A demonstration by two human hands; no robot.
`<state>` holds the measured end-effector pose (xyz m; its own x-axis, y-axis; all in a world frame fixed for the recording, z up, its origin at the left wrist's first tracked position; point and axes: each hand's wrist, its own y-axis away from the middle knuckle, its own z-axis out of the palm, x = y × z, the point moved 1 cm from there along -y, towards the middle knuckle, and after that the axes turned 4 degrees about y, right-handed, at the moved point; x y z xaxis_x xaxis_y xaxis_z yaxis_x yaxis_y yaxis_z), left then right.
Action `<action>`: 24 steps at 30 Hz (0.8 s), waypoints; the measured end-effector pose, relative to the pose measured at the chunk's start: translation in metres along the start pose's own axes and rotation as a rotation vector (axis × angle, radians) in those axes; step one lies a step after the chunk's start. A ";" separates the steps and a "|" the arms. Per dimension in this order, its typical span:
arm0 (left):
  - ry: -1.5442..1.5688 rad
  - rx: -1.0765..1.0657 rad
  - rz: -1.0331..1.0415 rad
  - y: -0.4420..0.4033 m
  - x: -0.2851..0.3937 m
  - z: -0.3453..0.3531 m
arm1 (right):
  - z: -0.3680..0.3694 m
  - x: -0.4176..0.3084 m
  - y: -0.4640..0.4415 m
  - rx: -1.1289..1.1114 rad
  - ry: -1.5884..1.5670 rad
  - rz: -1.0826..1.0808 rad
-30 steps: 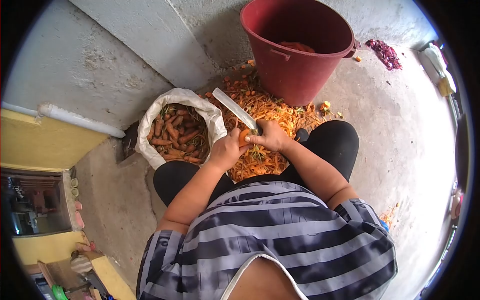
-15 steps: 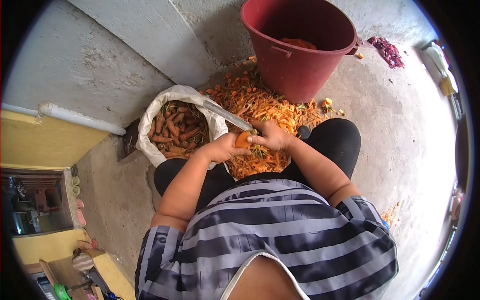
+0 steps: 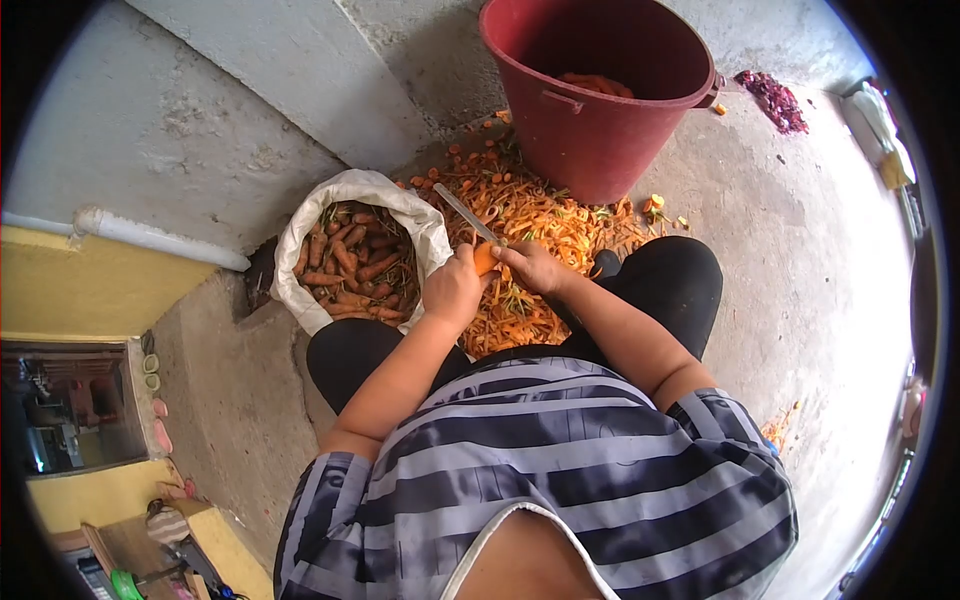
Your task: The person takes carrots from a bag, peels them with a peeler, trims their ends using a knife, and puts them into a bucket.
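Note:
My left hand [image 3: 455,288] is closed around a bright orange peeled carrot [image 3: 485,259], most of it hidden by my fingers. Beside it, my right hand [image 3: 533,267] grips a knife [image 3: 464,212] with a long blade that points up and left. The knife's handle is hidden in that hand, and the thumb presses near the carrot's end. Under both hands spreads a heap of carrot peelings [image 3: 512,325]. To the left stands a white sack [image 3: 290,270] with its rim rolled down, holding several unpeeled carrots [image 3: 345,258].
A large red bucket [image 3: 600,150] with carrots at its bottom stands ahead, against the peelings. Cut carrot ends lie around its base. Dark red scraps [image 3: 775,103] lie on the concrete floor at the far right. A grey wall [image 3: 200,110] rises behind the sack.
The knife has swung to a steeper angle, its tip now farther from the sack. My left hand has turned upward and moved slightly up with the carrot; my right hand has shifted little.

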<state>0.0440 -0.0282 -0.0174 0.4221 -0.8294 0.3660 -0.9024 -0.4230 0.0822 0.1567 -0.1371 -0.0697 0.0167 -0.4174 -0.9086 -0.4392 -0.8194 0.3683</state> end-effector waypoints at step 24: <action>-0.079 -0.198 -0.095 -0.004 -0.018 0.031 | 0.010 0.012 -0.007 0.152 0.407 0.095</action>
<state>0.0426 -0.0232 -0.0533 0.5047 -0.8184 0.2747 -0.8542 -0.4275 0.2958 0.1509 -0.1327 -0.0847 0.3093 -0.6335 -0.7092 -0.5822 -0.7158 0.3856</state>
